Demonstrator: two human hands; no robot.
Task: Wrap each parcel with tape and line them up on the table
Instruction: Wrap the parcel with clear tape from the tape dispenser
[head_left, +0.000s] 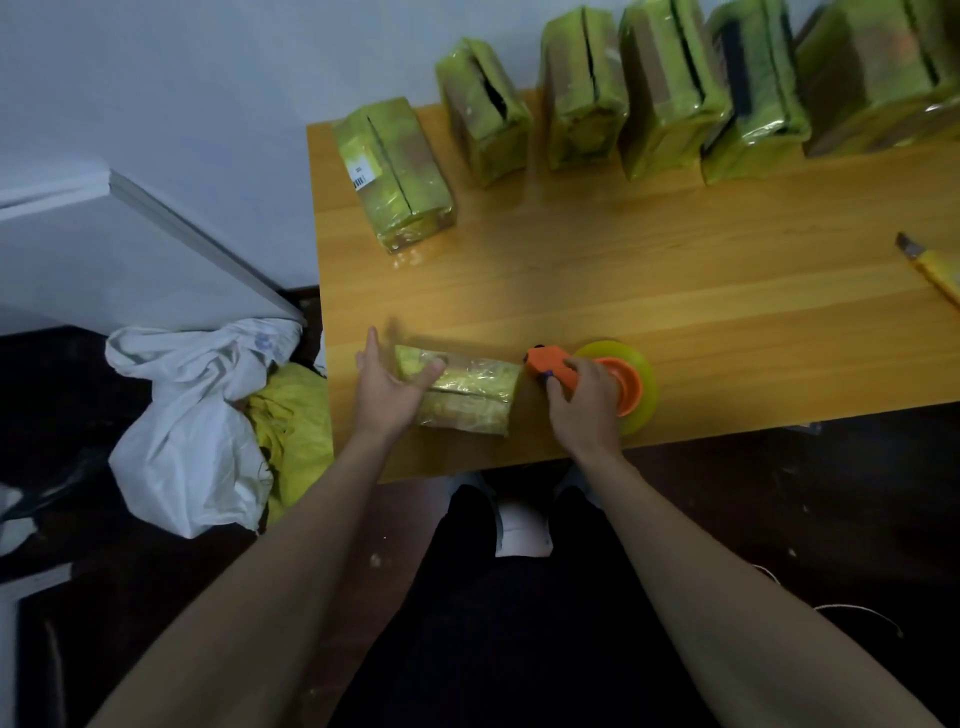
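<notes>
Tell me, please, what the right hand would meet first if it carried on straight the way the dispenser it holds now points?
Probably the parcel: the right hand aims the dispenser leftward at the parcel's near end, with only a narrow gap between, though depth is hard to judge.

Dim, flat indoor light w/ a cool cast. Floor (831, 519) nearly black, detail lost. Soft sheen on desk (675, 270) top; small glare spots on taped parcels (670, 93) at back. Weak shadows only. Overall soft focus, left hand (387, 387) slightly motion-blurred. Wide-angle bend twd frame edges; forearms stretched.
</notes>
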